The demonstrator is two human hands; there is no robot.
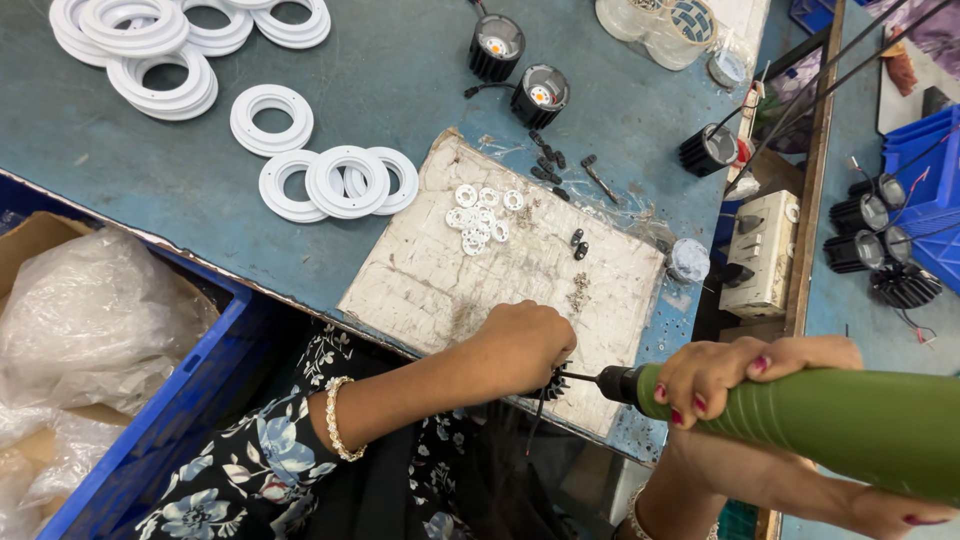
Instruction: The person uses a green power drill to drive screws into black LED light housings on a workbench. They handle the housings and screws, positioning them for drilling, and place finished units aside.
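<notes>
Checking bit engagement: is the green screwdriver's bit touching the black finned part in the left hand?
Cannot tell. In the head view the green screwdriver bit runs up to the black finned part, but the left hand hides the tip.

Single head view, looking steeply down, close over workbench (400, 80).

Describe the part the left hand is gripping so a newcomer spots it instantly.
Start at the worn beige work board on the blue-grey bench. At its near edge, the left hand closes over a small black finned heat sink, where the green electric screwdriver points. Other black finned units lie far off, untouched.
</notes>
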